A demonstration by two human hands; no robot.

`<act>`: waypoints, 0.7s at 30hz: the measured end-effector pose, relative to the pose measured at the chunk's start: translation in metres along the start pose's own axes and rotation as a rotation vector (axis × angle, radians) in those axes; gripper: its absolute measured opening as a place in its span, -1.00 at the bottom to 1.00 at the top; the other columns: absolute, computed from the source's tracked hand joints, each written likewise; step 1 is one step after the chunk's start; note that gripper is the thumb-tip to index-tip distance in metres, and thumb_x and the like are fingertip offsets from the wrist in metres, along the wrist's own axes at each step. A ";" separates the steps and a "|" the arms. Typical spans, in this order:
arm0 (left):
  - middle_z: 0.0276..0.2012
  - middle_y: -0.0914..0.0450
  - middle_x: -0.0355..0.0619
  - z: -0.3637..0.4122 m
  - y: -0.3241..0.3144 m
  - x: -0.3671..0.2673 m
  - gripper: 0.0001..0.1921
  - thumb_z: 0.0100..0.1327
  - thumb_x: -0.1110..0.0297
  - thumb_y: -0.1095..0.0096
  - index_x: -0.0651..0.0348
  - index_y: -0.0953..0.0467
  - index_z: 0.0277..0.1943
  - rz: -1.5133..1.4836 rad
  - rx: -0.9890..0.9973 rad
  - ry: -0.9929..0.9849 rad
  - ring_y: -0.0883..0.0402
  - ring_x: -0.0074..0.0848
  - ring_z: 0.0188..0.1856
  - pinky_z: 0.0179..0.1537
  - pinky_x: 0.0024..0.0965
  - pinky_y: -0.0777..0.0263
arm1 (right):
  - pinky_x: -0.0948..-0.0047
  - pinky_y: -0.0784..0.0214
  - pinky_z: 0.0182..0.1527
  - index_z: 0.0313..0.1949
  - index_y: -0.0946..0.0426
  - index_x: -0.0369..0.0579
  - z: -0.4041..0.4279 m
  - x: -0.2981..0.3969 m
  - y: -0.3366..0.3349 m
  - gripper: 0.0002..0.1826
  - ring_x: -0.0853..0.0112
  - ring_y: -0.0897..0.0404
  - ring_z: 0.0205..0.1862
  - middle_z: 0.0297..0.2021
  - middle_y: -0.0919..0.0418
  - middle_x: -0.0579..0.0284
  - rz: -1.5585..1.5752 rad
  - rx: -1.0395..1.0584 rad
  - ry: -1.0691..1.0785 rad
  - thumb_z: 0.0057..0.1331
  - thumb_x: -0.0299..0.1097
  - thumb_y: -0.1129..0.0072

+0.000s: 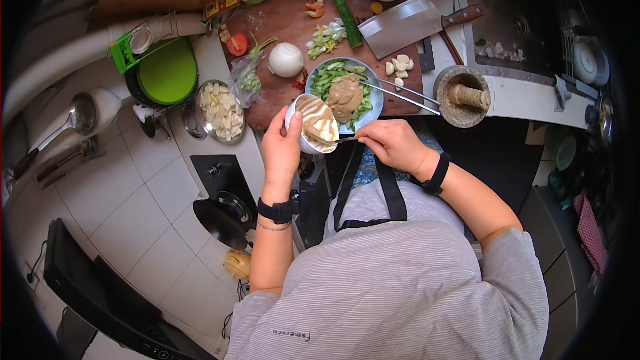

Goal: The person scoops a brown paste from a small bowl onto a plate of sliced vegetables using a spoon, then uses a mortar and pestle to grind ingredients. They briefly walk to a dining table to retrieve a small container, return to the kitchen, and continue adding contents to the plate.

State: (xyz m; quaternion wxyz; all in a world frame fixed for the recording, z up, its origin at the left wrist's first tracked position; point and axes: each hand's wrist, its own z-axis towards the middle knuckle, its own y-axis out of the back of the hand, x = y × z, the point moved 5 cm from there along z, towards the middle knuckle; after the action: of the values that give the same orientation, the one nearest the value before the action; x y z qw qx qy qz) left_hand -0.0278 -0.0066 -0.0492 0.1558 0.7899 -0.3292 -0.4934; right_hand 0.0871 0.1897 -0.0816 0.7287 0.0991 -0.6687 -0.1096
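My left hand (282, 145) grips a small white bowl (320, 119), tilted, its inner wall streaked with brown paste. My right hand (395, 145) holds the thin handle of a metal utensil (345, 140); its head is inside that bowl and cannot be made out clearly. Just beyond, a light blue plate (378, 106) bears sliced green vegetable (325, 77) with a mound of brown paste (345, 96) on top. Metal tongs or chopsticks (415, 94) rest across the plate's right rim. The small bowl overlaps the plate's near left edge.
On the wooden cutting board (290, 10) lie a cleaver (405, 25), a cucumber (342, 10), peeled garlic cloves (400, 66), a white onion (286, 59) and a cut tomato (237, 44). A stone mortar (461, 110) stands right. A metal bowl of pale chunks (222, 110) sits left.
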 end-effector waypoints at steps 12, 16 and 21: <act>-0.27 -0.63 -0.09 0.001 0.003 0.006 -0.45 0.29 0.12 -0.30 0.40 -0.46 0.16 0.055 -0.017 -0.024 -0.51 -0.59 -0.29 -0.18 -0.48 -0.44 | 0.33 -0.49 -0.30 -0.28 -0.56 -0.13 -0.008 -0.017 0.026 -0.91 0.18 -0.63 -0.36 -0.38 -0.63 0.09 -0.150 -0.172 -0.070 0.19 -0.49 -0.22; -0.32 -0.62 -0.13 0.002 0.005 0.005 -0.47 0.29 0.11 -0.29 0.39 -0.49 0.14 0.036 -0.027 -0.029 -0.47 -0.61 -0.34 -0.23 -0.49 -0.42 | 0.33 -0.48 -0.30 -0.29 -0.56 -0.13 -0.011 -0.016 0.031 -0.91 0.17 -0.63 -0.36 -0.38 -0.63 0.09 -0.135 -0.184 -0.096 0.20 -0.49 -0.21; -0.32 -0.62 -0.16 0.003 0.013 0.007 -0.51 0.32 0.13 -0.26 0.39 -0.50 0.13 0.012 -0.010 0.002 -0.47 -0.64 -0.34 -0.23 -0.52 -0.41 | 0.33 -0.48 -0.30 -0.29 -0.55 -0.14 -0.012 -0.012 0.027 -0.92 0.17 -0.63 -0.36 -0.37 -0.62 0.08 -0.120 -0.157 -0.128 0.21 -0.48 -0.20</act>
State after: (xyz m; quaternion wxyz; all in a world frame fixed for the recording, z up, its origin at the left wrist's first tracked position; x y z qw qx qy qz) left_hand -0.0328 -0.0206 -0.0485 0.1630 0.7877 -0.3315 -0.4930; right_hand 0.0983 0.2194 -0.0864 0.6820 0.0743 -0.6963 -0.2110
